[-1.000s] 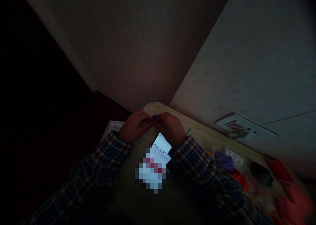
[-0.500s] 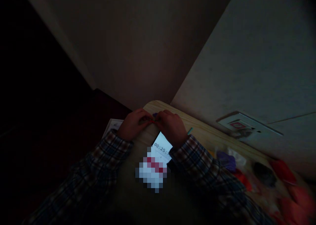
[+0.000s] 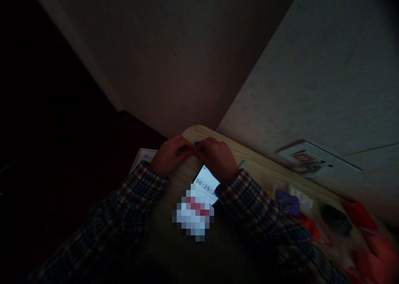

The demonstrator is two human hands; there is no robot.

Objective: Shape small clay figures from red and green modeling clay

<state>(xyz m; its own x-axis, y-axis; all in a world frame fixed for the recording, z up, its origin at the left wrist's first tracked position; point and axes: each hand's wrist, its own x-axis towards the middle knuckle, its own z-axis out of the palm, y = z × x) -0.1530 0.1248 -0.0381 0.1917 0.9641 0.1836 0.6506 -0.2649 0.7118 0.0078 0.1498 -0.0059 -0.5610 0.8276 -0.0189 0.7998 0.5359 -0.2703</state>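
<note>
The left hand (image 3: 170, 156) and right hand (image 3: 218, 158) are pinching a red piece (image 3: 193, 152) over the tabletop's (image 3: 199, 131) far end.

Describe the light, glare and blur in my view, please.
Head view: very dark, left side nearly black; the lit screen is brightest, its lower part pixelated; the purple thing and its neighbours look soft; fingertips of the left hand and right hand are too dim to read clearly.

Table (image 3: 252, 167): wood-grained, rounded corner. Directly on it: lit phone (image 3: 205, 186), purple item (image 3: 287, 202), dark item (image 3: 336, 220), red item (image 3: 360, 216); outlines blurred.
</note>
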